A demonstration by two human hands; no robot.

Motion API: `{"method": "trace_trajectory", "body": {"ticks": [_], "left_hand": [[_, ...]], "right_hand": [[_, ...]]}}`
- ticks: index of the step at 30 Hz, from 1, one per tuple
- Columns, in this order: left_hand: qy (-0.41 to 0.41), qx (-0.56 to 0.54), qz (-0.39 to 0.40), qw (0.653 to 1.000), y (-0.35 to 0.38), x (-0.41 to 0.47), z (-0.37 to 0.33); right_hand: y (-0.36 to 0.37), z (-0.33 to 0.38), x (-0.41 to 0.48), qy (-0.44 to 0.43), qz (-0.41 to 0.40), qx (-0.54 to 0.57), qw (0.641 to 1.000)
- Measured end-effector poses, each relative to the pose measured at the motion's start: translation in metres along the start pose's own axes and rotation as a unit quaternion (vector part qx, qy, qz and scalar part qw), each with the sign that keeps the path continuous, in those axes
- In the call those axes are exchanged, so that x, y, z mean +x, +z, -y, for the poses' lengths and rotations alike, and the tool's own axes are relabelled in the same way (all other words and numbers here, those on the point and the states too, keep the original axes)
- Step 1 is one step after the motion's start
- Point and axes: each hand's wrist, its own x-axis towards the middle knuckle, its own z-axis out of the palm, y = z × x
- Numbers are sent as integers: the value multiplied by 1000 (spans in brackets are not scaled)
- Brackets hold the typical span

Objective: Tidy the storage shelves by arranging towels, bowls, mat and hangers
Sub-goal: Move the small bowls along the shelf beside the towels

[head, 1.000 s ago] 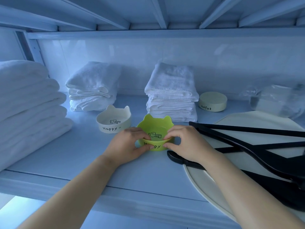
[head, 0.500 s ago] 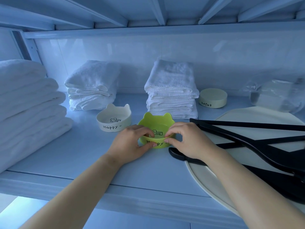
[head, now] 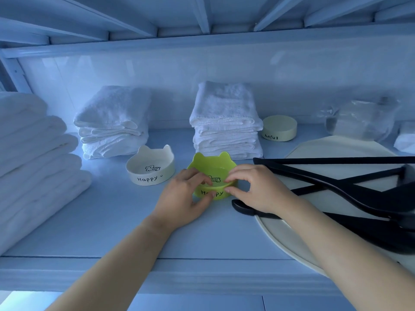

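Note:
A green eared bowl [head: 210,163] marked "Happy" stands on the shelf [head: 112,221] in the middle. My left hand [head: 183,198] pinches its near rim from the left and my right hand [head: 258,189] pinches it from the right. A white eared bowl [head: 150,168] stands just left of it, apart. An upside-down cream bowl [head: 279,127] marked "Enjoy" sits behind on the right. Black hangers [head: 336,182] lie crossed on a round cream mat [head: 314,151] at right. White towel stacks stand at back left [head: 112,121], back centre [head: 225,120] and far left [head: 33,164].
A crumpled clear plastic bag [head: 361,118] lies at the back right with a small white cloth [head: 406,140] beside it. The shelf above hangs low overhead. The mat juts past the shelf's front edge [head: 179,274].
Both hands have slid the green bowl a little farther back on the shelf. Thumbs now reach over its near rim. The camera has tilted slightly.

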Motion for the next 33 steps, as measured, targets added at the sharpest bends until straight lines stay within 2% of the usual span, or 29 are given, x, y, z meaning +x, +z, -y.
{"method": "trace_trajectory", "body": {"ticks": [6,13,17,22,33], "left_hand": [[35,21,10,999,-4,5,-4],[75,56,15,996,-9,34,-8],[62,29,16,998,5,54,-24],[85,15,4,996,27,86,-49],[-16,-2,62,998,99,171,-113]], "right_hand": [[-7,7,4,5,29,-67,997],[-46,1,-1,32,-12,-103,994],[-68,-13,-7,51,-25,-124,991],[-100,-37,-6,57,-20,-145,988],[-169,-115,8,60,0,-200,978]]}}
